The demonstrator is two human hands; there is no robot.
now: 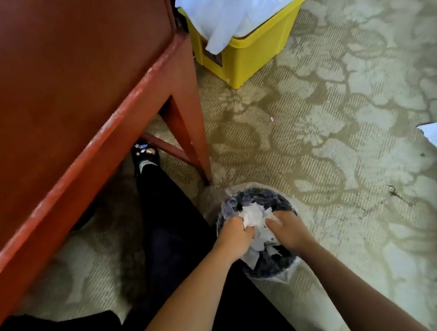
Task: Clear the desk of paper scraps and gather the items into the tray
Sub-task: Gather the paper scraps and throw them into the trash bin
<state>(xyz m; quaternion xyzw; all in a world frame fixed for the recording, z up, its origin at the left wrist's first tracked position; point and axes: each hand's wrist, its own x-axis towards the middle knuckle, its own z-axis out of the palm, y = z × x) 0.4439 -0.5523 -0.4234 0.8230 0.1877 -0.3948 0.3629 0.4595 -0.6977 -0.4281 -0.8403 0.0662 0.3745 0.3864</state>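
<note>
Patterned carpet (330, 130), open to our right; red desk (67, 87) edge close on the left.
Item: white crumpled paper scraps (254, 214), over dark lined wastebasket (276, 266); our left hand (234, 238) and right hand (287, 229) both curled, gripping them.

You will find no text, label, brand or number that can be read here. The paper scraps (253, 214) near you show as plain white. The small bright marks on the shoe (145, 153) under the desk (65, 74) and the dark patch on the side of the far yellow bin (248, 55) are too blurred to make out as letters.
</note>
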